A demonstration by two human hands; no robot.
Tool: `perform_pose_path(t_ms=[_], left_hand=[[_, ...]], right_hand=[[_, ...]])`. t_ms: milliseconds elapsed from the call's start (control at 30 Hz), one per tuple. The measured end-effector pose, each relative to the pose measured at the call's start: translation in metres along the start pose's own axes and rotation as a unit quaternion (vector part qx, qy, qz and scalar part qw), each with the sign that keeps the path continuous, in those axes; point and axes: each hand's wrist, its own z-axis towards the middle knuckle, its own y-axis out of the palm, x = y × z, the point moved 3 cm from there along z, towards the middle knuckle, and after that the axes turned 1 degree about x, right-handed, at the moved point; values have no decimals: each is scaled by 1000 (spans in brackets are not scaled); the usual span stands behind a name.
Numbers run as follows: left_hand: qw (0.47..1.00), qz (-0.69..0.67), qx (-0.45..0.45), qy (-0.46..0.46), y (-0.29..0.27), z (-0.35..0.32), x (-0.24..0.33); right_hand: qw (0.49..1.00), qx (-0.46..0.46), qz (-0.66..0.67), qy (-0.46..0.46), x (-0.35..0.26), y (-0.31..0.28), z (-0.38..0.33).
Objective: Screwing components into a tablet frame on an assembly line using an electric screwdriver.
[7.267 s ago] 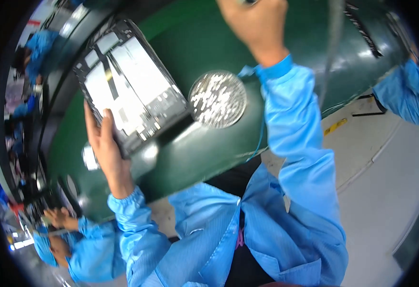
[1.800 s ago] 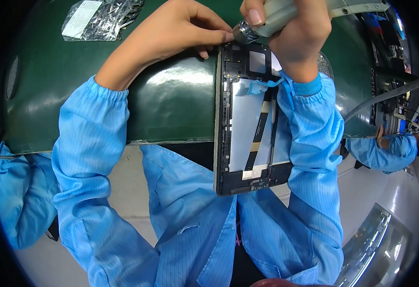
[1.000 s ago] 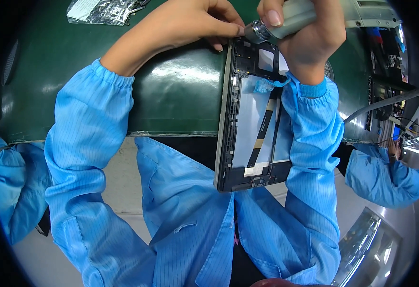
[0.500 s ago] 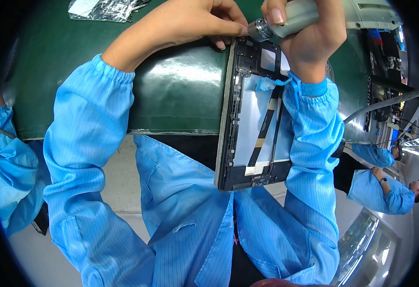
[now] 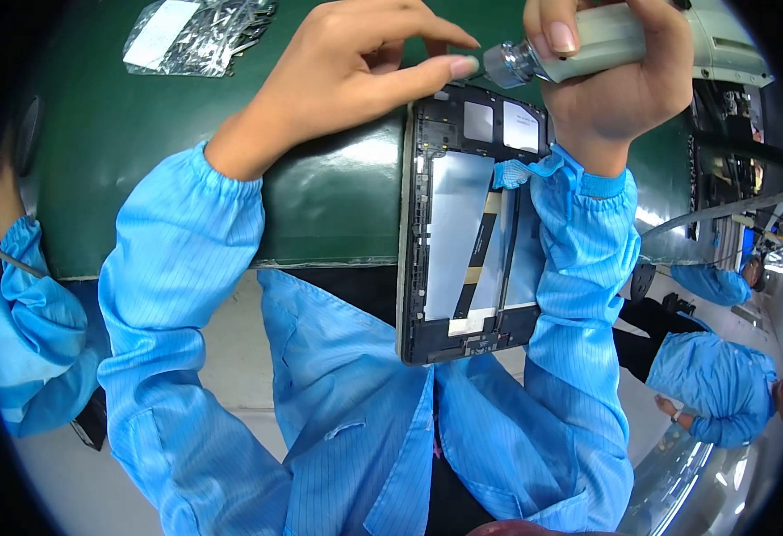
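In my right hand (image 5: 610, 89) is a pale green electric screwdriver (image 5: 615, 40), its clear-and-metal nose (image 5: 509, 64) pointing left. My fingers wrap round its body. My left hand (image 5: 382, 58) hovers just left of that nose, thumb and index fingertips a little apart, the other fingers curled. Nothing that I can make out lies between them. Below the nose is an opened tablet (image 5: 458, 237), its near end jutting past the table edge. Its inside shows silvery panels, a black-and-tan ribbon cable (image 5: 478, 259) and a black frame. A blue wrist strap (image 5: 556, 170) on my right wrist hangs over the tablet.
A clear bag (image 5: 199, 36) of small dark parts lies on the green table (image 5: 329, 196), far left. A co-worker's blue sleeve (image 5: 29, 339) shows at the left edge. At right, a grey cable (image 5: 722, 205) crosses in front of equipment, and a person in blue (image 5: 717, 380) is further off.
The screwdriver has moved right and slightly nearer, with its nose off the tablet's far edge. My left thumb and index have parted. The whole view has shifted a little.
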Motion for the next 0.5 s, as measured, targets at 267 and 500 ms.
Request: perform_pose_path(t_ms=[267, 500], left_hand=[[993, -73, 5, 89, 7, 3, -8], [838, -461, 81, -281, 24, -3, 9]], right_hand=[[992, 32, -120, -11, -11, 21, -6], [947, 23, -149, -285, -37, 14, 1]])
